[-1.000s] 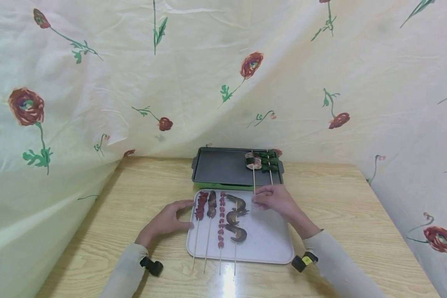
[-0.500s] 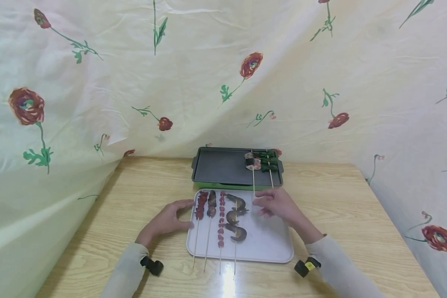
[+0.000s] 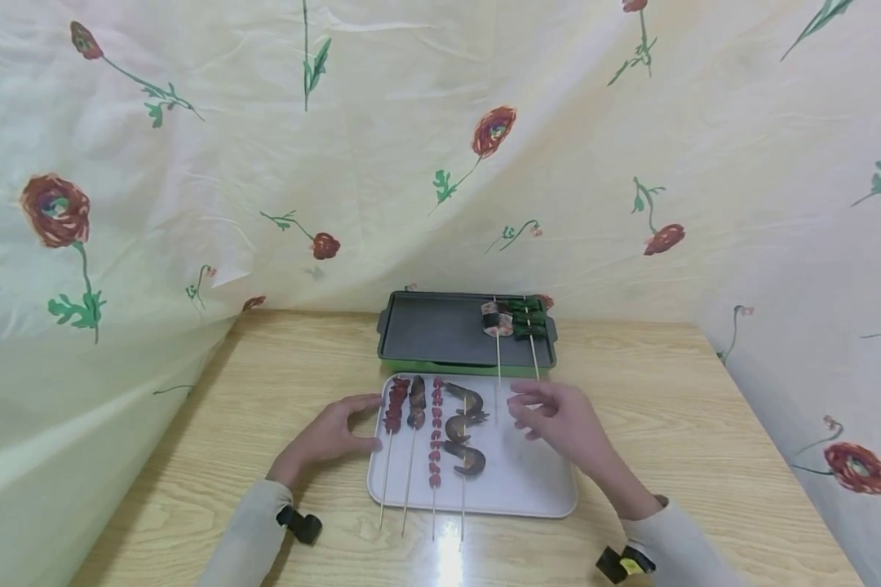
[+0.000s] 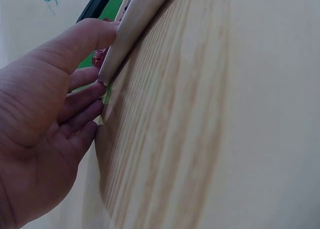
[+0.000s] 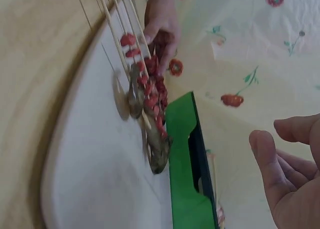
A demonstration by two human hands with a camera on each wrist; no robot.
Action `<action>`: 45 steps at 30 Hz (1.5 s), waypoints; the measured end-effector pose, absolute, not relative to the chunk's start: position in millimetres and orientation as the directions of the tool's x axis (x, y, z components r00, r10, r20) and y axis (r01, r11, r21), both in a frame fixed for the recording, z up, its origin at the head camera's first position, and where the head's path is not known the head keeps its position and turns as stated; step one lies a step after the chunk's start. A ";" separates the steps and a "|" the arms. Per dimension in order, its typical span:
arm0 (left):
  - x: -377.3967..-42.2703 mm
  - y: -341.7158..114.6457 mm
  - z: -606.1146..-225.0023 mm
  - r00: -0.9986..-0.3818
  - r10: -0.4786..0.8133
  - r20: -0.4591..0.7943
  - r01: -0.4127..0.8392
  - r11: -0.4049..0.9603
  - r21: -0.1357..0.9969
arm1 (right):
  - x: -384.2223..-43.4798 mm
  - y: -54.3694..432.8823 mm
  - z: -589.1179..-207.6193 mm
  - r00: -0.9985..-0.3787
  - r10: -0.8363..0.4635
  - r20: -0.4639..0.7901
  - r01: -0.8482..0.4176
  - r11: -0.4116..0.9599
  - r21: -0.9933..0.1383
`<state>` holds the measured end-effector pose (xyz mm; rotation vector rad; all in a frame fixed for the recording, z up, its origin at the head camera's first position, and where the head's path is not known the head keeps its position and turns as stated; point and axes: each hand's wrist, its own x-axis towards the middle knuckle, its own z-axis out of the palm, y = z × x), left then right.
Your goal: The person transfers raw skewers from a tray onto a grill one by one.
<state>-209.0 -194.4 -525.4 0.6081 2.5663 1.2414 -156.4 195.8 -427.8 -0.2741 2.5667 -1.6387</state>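
Note:
My right hand [image 3: 558, 420] hovers over the right part of the white tray [image 3: 517, 481], thumb and fingers apart and nothing between them. Just left of it runs the stick of a skewer with a pale pink, black-banded chunk [image 3: 497, 320], which lies on the dark griddle [image 3: 433, 326]. A skewer of dark green pieces [image 3: 530, 318] lies beside it. At the tray's left rim, my left hand [image 3: 334, 430] rests with thumb and fingers spread; its fingertips [image 4: 102, 89] touch the edge. Nearby on the tray are a red meat skewer [image 3: 394, 408] and a dark-piece skewer [image 3: 417, 399].
A skewer of small red pieces [image 3: 436, 458] and a shrimp skewer [image 3: 471, 461] also lie on the tray, their sticks passing its front edge. The griddle's green base [image 5: 182, 164] stands directly behind the tray. A flowered cloth [image 3: 382, 163] hangs behind the wooden table [image 3: 294, 342].
My right hand has let go of the stick of the pale pink chunk's skewer and drawn back to the right and toward me. The left hand stays put.

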 end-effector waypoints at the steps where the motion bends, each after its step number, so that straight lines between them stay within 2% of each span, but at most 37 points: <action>1: -209.1 -194.5 -526.0 -0.888 0.460 -0.020 0.269 0.555 0.787 | -151.7 195.3 -427.6 -0.979 -0.199 0.045 -0.125 0.411 -0.903; 5: -208.2 -194.4 -525.8 -0.887 0.462 -0.018 0.273 0.555 0.785 | -131.9 191.6 -429.3 -0.980 -0.186 0.076 -0.150 0.423 -0.893; 17: -209.5 -196.5 -527.5 -0.885 0.465 -0.023 0.274 0.559 0.783 | -88.6 170.2 -455.5 -0.986 -0.163 0.028 -0.083 0.347 -0.934; 27: -208.2 -195.3 -526.1 -0.889 0.456 -0.045 0.250 0.566 0.786 | -75.5 160.0 -476.2 -0.989 -0.143 -0.043 -0.018 0.405 -0.914; 45: -207.8 -196.1 -524.1 -0.884 0.466 -0.033 0.268 0.564 0.781 | -60.8 144.8 -499.9 -0.952 -0.259 -0.163 0.062 0.360 -0.931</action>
